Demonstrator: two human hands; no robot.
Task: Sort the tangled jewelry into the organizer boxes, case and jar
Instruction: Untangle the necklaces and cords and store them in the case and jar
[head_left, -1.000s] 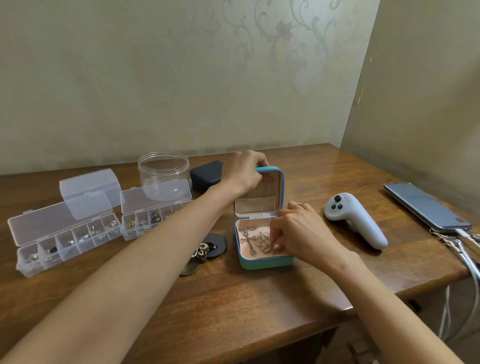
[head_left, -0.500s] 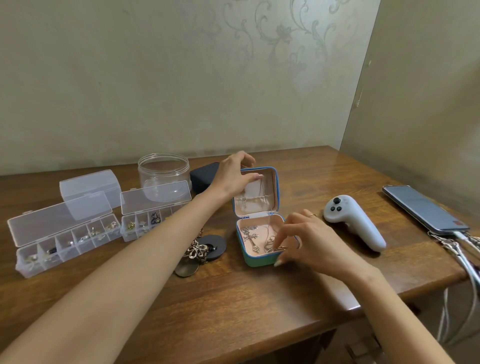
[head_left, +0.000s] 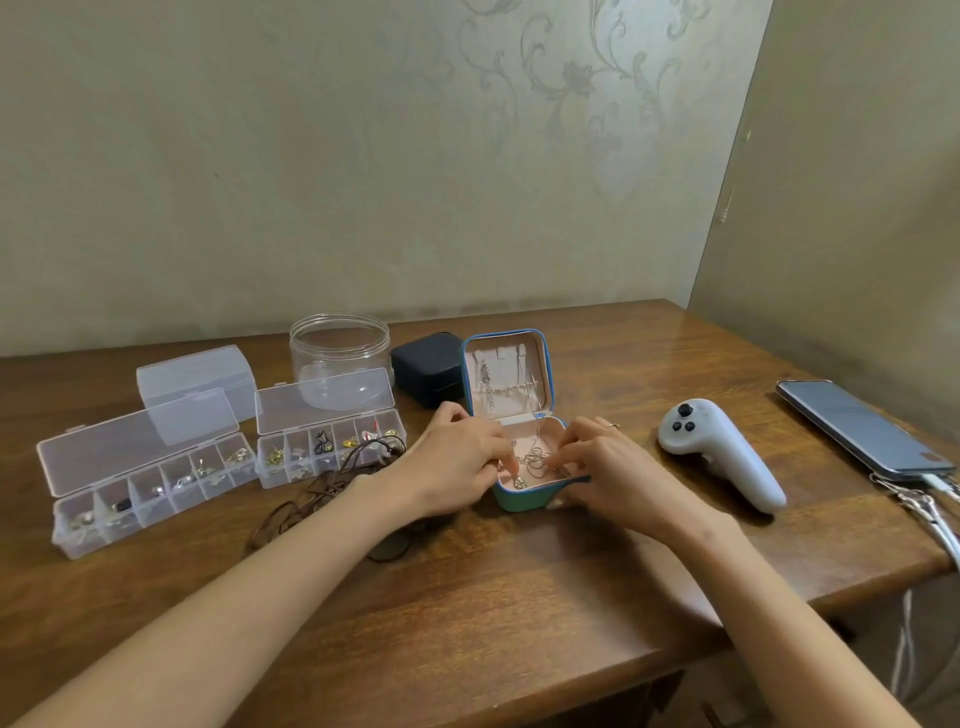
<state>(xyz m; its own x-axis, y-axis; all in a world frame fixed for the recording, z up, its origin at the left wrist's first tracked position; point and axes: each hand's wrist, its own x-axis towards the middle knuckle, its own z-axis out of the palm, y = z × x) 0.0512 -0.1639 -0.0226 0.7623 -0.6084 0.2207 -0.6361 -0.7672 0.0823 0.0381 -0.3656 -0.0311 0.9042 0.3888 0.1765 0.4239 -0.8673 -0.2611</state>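
Observation:
A small teal jewelry case stands open at the table's middle, its pink lid upright with a chain hanging inside. Silver chains and pendants lie tangled in its tray. My left hand reaches in from the left and pinches a pendant at the tray's front. My right hand reaches in from the right, fingertips pinching the chains. Two clear organizer boxes lie open to the left with small pieces in their compartments. An empty clear jar stands behind them.
A brown cord necklace trails under my left forearm. A closed clear box and a dark case sit at the back. A white controller and a phone with cables lie to the right, near the table's edge.
My left hand let go of the case lid and came down into the tray beside my right hand. The lid stands open by itself. The view drew closer to the case.

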